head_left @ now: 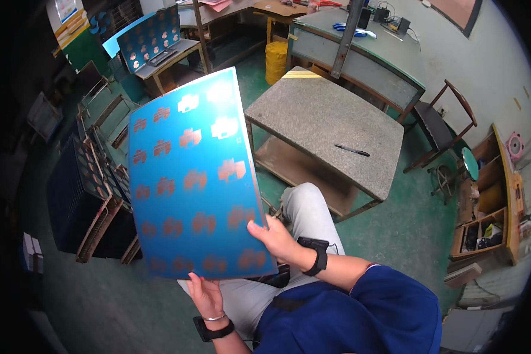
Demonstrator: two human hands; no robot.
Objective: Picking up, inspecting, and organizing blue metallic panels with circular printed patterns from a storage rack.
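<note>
A large blue panel (180,159) with rows of copper-coloured shapes is held up before me, tilted, glare bright on its upper right. My right hand (275,241) grips its right edge low down, thumb lying on the blue face and the other fingers behind it. At the bottom edge, my left hand (205,297) pinches the panel with fingertips in front; the rest of that grip is partly hidden. Both wrists wear black bands. My light grey trouser leg (308,206) shows just right of the panel.
A speckled grey table (330,127) stands ahead, a black pen (352,150) on it. To the left is a dark rack (79,189) of panels. A similar panel (153,38) leans on a stand behind. At right are a chair (439,124) and wooden shelf unit (489,206).
</note>
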